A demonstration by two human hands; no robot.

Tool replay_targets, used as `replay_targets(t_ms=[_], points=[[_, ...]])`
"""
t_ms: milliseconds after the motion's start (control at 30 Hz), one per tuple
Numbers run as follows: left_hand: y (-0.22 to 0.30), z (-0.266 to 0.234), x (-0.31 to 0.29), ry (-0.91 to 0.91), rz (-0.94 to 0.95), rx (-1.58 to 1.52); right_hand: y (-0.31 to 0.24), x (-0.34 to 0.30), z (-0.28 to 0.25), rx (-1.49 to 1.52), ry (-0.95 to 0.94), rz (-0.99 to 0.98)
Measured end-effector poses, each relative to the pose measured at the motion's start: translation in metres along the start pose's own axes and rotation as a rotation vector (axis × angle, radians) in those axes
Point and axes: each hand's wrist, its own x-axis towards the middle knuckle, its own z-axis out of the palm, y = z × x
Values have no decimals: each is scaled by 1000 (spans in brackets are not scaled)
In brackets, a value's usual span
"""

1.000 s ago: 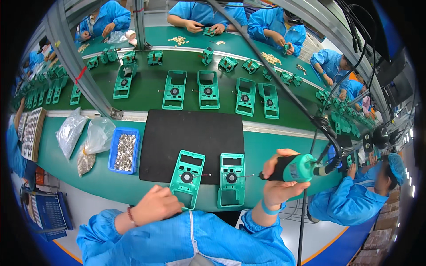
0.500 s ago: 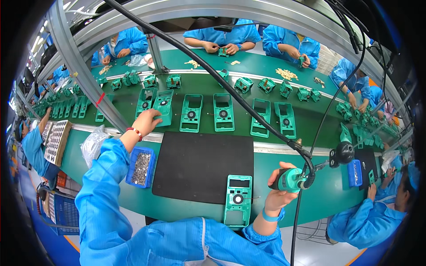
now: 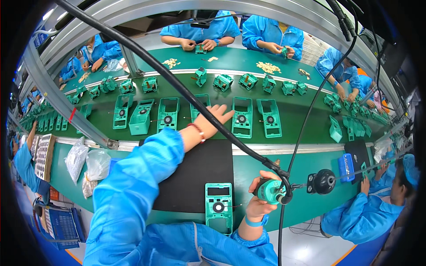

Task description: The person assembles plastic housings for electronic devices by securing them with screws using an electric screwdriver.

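My left hand reaches over a row of green plastic housings on the belt, fingers spread and nothing in them. Its fingertips lie close to a housing with a round black part; whether they touch it I cannot tell. Partly behind the hand is another housing. My right hand is wrapped round a green and black electric screwdriver, held above the bench's right part. A green housing with a pale round disc lies near the bench's front edge, overlapping the black mat.
A thick black cable crosses the view above my left hand. A metal post stands at left. Clear plastic bags lie beside my left sleeve, which mostly hides a blue bin. Co-workers sit across the belt and at right.
My left hand has left the housing at the left of the row and moved right along it. That housing now stands on the belt. My right hand still holds the screwdriver; the view has shifted.
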Motion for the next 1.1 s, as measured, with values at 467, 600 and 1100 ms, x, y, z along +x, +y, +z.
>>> replay_targets(t_ms=[467,600,1100], points=[[1,-13,55,167,327,148,12,2,-1,-25,25,-9],[11,-108,-7,96,277,-25,6,5,3,31,-34,-47],[141,-194,-280,-99,-427,-211,-15,-6,20,63,-224,-112]])
